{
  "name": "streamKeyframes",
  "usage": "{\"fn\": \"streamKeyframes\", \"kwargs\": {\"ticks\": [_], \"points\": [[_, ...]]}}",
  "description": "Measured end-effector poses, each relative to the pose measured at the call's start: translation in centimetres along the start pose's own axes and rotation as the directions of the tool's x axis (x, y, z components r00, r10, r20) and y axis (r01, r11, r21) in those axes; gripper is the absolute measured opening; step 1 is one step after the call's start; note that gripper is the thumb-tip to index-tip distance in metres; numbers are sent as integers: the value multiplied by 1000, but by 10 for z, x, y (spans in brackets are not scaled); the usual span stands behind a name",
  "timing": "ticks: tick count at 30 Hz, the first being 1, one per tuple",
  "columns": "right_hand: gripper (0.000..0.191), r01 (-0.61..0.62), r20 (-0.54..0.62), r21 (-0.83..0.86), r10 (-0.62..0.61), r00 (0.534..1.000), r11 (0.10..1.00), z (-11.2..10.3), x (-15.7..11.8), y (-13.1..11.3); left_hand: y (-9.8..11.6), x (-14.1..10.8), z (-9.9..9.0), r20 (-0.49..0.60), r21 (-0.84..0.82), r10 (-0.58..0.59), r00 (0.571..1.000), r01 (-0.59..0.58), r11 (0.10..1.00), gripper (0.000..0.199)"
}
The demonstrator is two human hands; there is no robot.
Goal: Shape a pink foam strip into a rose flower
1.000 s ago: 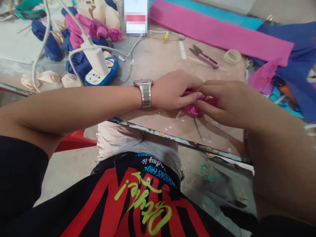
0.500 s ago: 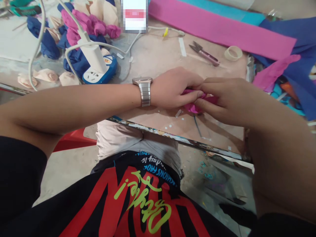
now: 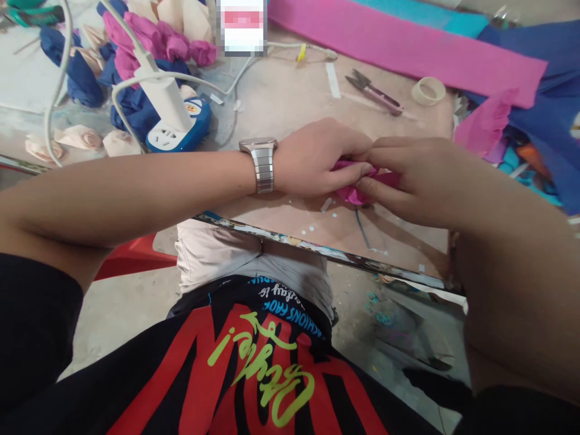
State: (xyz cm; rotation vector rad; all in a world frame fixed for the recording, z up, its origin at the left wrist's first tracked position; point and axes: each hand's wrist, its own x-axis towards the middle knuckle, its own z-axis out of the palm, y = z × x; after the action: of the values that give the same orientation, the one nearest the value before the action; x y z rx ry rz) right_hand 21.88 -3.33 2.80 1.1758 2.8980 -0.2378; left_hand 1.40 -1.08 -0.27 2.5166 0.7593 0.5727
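Observation:
A gathered pink piece of what looks like crepe paper (image 3: 351,194) is pinched between both hands, just above the table near its front edge. My left hand (image 3: 312,158), with a metal watch (image 3: 263,168) on the wrist, is closed on its left side with the thumb on top. From the right, my right hand (image 3: 414,175) grips it between thumb and forefinger, its fingertips touching the left hand. Much of the piece is hidden by the fingers. Beyond the hands lie thread snips (image 3: 375,95) and a roll of tape (image 3: 428,91).
A blue power strip (image 3: 202,124) holds a white charger (image 3: 167,99) with cables. Navy and pink bundles (image 3: 149,39) and peach rolled flowers (image 3: 81,138) lie at left. A phone (image 3: 241,33) sits at the back, beside a long pink sheet (image 3: 408,51). Blue material (image 3: 555,66) lies right.
The view has shifted slightly, so the table items sit a little further left. Both hands keep their grip on the pink piece, with hardly any finger movement.

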Motion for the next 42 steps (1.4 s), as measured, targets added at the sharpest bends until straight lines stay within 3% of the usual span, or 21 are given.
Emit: {"fn": "streamKeyframes", "kwargs": {"ticks": [20, 27, 34, 42], "points": [[32, -17, -4, -79, 17, 1000, 997, 3, -6, 1, -2, 0, 3, -52, -15, 94, 994, -95, 995, 33], [33, 22, -29, -60, -24, 999, 998, 5, -7, 4, -1, 0, 2, -37, 9, 34, 999, -33, 999, 33], [30, -10, 4, -60, 10, 1000, 998, 1, -4, 1, 2, 0, 0, -2, 3, -7, 1000, 7, 1000, 36], [26, -20, -18, -44, 19, 1000, 999, -1, -3, -2, -1, 0, 1, -64, -27, 13, 998, -15, 1000, 30]]}}
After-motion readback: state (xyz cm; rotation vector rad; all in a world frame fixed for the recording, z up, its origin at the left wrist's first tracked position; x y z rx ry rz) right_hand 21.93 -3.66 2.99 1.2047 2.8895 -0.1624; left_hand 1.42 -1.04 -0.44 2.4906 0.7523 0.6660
